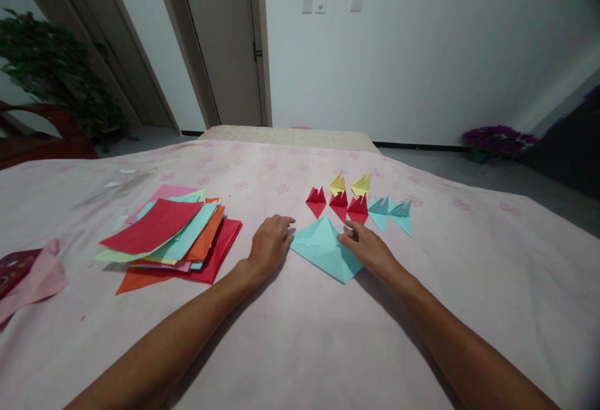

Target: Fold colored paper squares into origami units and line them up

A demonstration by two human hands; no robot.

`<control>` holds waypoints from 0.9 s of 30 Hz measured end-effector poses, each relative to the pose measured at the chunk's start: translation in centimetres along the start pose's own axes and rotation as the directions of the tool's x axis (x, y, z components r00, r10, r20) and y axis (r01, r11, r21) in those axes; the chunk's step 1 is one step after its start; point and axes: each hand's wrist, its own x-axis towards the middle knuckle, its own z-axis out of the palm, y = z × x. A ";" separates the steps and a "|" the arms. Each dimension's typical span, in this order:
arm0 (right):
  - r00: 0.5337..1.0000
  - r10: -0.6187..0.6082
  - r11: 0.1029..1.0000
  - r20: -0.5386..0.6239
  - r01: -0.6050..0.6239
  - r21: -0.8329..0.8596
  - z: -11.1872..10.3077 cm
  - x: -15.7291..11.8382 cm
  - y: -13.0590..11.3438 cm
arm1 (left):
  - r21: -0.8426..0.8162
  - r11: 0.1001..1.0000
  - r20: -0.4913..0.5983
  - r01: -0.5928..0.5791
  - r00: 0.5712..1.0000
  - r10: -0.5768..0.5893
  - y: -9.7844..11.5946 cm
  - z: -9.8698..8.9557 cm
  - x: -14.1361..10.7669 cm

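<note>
A light blue sheet of folding paper (pixel 323 250), creased and partly folded, lies on the cloth in front of me. My left hand (pixel 272 241) is at its left corner, fingers curled, with thumb and fingers closed at the paper's edge. At the right side my right hand (pixel 364 242) pinches the folded edge between thumb and forefinger. Just beyond stand small folded paper cranes: red cranes (pixel 338 202), yellow cranes (pixel 360 185) and light blue cranes (pixel 400 211). The undersides of my fingers are hidden.
To the left lies a loose stack of coloured paper (pixel 159 225), a red sheet on top. Farther left are a pink cloth (pixel 44 279) and a dark red item (pixel 16 269). A pink flowered tablecloth (pixel 300 347) covers the table. A chair (pixel 47 129) stands at the far left.
</note>
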 end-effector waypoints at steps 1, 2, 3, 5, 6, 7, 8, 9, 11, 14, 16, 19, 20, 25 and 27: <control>1.000 0.012 1.000 -0.005 -0.012 0.029 0.2 0.7 -0.1 | 0.029 0.998 -0.029 -0.053 0.998 0.054 0.3 -0.1 -0.5; 1.000 0.018 0.999 -0.011 -0.017 0.042 0.5 1.2 -0.2 | 0.023 0.995 -0.030 -0.100 0.994 0.100 0.7 -0.3 -1.1; 1.000 0.016 0.999 -0.017 -0.015 0.046 0.8 1.7 -0.2 | -0.002 0.990 -0.019 -0.138 0.990 0.138 1.1 -0.5 -1.9; 1.000 0.002 0.998 -0.023 -0.001 0.059 1.4 2.4 -0.1 | -0.032 0.977 0.042 -0.210 0.976 0.211 2.0 -0.6 -3.5; 1.000 -0.009 0.997 -0.019 0.010 0.074 1.7 2.6 0.1 | -0.023 0.970 0.078 -0.242 0.967 0.244 2.5 -0.6 -4.2; 1.000 -0.021 0.996 -0.013 0.022 0.092 2.0 2.9 0.3 | -0.001 0.966 0.116 -0.257 0.960 0.256 2.8 -0.5 -4.9; 0.999 -0.034 0.993 -0.005 0.035 0.111 2.1 3.2 0.6 | 0.021 0.963 0.156 -0.267 0.953 0.261 3.1 -0.3 -5.4; 0.999 -0.049 0.990 0.007 0.048 0.130 2.2 3.6 1.0 | 0.043 0.961 0.191 -0.272 0.947 0.260 3.4 -0.1 -5.8; 0.995 -0.087 0.984 0.045 0.079 0.159 2.3 4.5 1.6 | 0.086 0.959 0.241 -0.268 0.940 0.241 3.6 0.2 -6.2; 0.979 -0.140 0.975 0.147 0.110 0.193 2.2 6.1 1.7 | 0.111 0.961 0.275 -0.254 0.937 0.216 3.6 0.5 -6.2; 0.972 -0.148 0.967 0.182 0.104 0.233 2.2 6.9 1.1 | 0.091 0.962 0.282 -0.257 0.933 0.222 3.4 0.4 -6.1; 0.965 -0.144 0.936 0.218 0.062 0.346 2.3 7.1 -0.4 | 0.046 0.965 0.271 -0.259 0.933 0.238 2.9 0.2 -5.9; 0.959 -0.148 0.918 0.243 0.042 0.395 2.3 6.9 -0.8 | 0.037 0.965 0.263 -0.259 0.934 0.240 2.7 0.1 -5.8; 0.951 -0.163 0.855 0.263 0.003 0.519 1.6 4.9 -1.0 | 0.067 0.965 0.235 -0.252 0.944 0.230 1.8 -0.1 -5.5; 0.964 -0.166 0.882 0.209 0.050 0.468 1.4 4.5 -0.6 | 0.093 0.963 0.241 -0.251 0.945 0.223 1.7 -0.1 -5.5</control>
